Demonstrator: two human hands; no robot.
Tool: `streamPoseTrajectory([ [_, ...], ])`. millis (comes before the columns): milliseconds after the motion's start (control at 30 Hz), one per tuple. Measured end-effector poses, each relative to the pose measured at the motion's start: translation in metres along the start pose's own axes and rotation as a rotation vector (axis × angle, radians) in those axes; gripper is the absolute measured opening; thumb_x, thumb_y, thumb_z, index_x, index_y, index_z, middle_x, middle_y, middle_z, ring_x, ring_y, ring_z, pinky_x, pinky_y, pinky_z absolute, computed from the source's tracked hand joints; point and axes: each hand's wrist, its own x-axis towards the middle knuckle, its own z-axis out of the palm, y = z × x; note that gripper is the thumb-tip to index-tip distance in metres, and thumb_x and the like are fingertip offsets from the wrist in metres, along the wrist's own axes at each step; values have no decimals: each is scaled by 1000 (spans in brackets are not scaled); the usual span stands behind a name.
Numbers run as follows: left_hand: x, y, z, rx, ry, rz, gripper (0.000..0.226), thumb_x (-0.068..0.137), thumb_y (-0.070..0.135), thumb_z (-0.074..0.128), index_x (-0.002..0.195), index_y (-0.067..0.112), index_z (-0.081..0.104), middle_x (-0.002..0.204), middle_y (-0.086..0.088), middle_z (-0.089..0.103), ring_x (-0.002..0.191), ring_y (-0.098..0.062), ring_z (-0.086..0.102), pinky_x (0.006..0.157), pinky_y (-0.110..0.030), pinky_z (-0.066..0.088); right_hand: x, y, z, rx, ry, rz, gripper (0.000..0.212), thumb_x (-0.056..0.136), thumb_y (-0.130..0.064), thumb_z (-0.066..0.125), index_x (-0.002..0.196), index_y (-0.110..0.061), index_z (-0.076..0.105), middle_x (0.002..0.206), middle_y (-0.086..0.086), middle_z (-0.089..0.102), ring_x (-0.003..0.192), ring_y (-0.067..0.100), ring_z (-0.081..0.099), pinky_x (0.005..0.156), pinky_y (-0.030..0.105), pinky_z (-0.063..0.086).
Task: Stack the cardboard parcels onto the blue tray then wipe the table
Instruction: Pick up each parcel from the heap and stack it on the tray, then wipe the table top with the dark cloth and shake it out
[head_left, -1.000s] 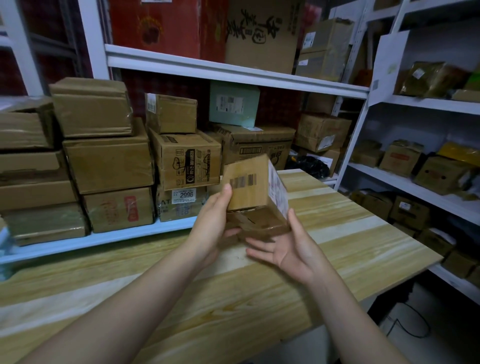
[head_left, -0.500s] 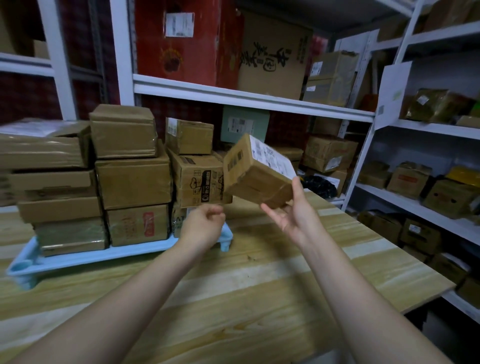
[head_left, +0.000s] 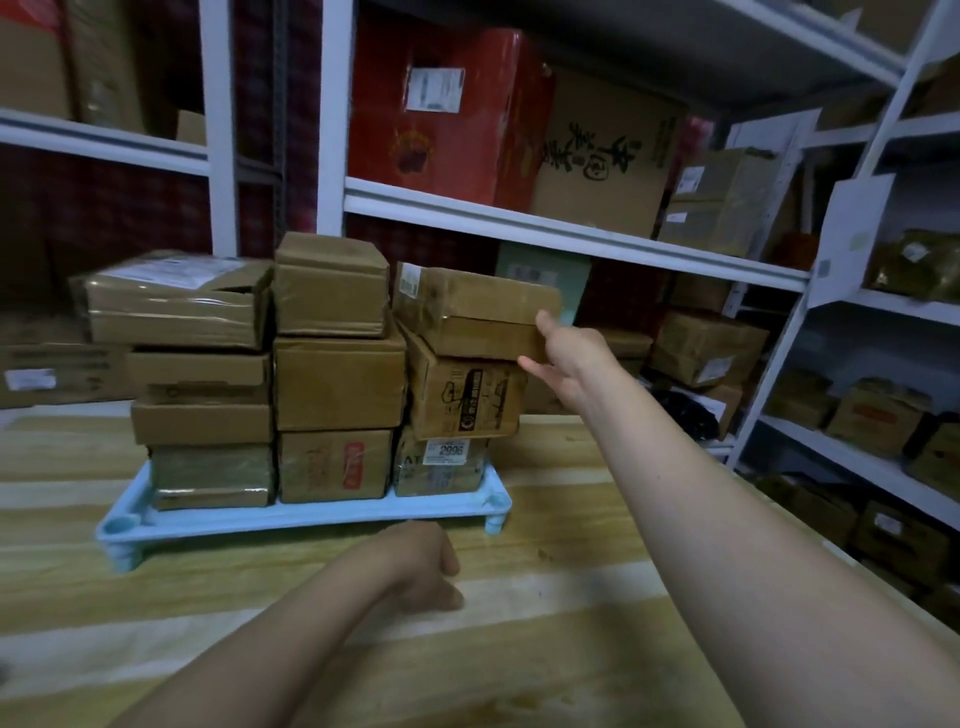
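Observation:
A blue tray (head_left: 311, 519) stands on the wooden table (head_left: 571, 597) and carries three stacks of cardboard parcels. The left stack (head_left: 202, 374) and the middle stack (head_left: 337, 379) are about level in height. On the right stack, a flat taped parcel (head_left: 467, 312) lies tilted on top of a printed box (head_left: 462, 400). My right hand (head_left: 566, 358) holds this parcel's right end, thumb on its front face and index finger along the edge; the other fingers are hidden. Resting on the table in front of the tray, my left hand (head_left: 426, 566) has loosely curled fingers and holds nothing.
White metal shelving (head_left: 545, 228) full of boxes rises right behind the tray, with a red box (head_left: 441, 114) above. More shelves with parcels (head_left: 857, 415) line the right side, beyond the table's right edge.
My right hand carried the parcel from mid-air onto the top of the right stack. My left hand dropped to the table. The view has moved closer and lower.

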Motion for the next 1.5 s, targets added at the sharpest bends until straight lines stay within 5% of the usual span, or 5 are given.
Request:
streamPoseTrajectory([
  [200, 0, -3, 0, 43, 17, 27, 51, 79, 48, 73, 125, 29, 63, 129, 8, 60, 117, -16, 57, 99, -29, 46, 12, 18, 9, -317, 51, -129, 25, 101, -13, 53, 123, -17, 63, 105, 1, 68, 79, 10, 60, 57, 23, 43],
  [667, -4, -11, 9, 99, 118, 71, 49, 80, 48, 71, 127, 34, 61, 129, 10, 59, 118, -16, 55, 95, -29, 46, 14, 70, -1, -222, 266, -163, 39, 98, -25, 57, 136, -17, 50, 123, 3, 61, 108, 20, 59, 96, 35, 49],
  [767, -9, -10, 16, 80, 172, 65, 49, 81, 50, 68, 127, 36, 59, 128, 9, 60, 119, -16, 54, 94, -30, 45, -2, 98, -12, -177, 237, -99, 20, 100, -25, 55, 116, -14, 61, 95, 3, 66, 78, 14, 59, 72, 31, 53],
  [1133, -65, -73, -1, -1, 521, -329, 30, 94, 32, 45, 117, 26, 63, 126, -3, 58, 120, -25, 51, 97, -37, 40, -77, 161, 54, -440, -476, 62, 30, 107, -22, 40, 97, -9, 64, 51, 1, 50, 44, 10, 55, 50, 23, 44],
  [1500, -184, -214, -22, -46, 456, -863, 40, 90, 37, 55, 128, 26, 49, 136, -9, 42, 128, -32, 36, 105, -54, 31, -165, 227, 218, -530, -1093, 40, 22, 96, -4, 59, 116, -13, 62, 99, 7, 66, 83, 20, 58, 61, 23, 50],
])
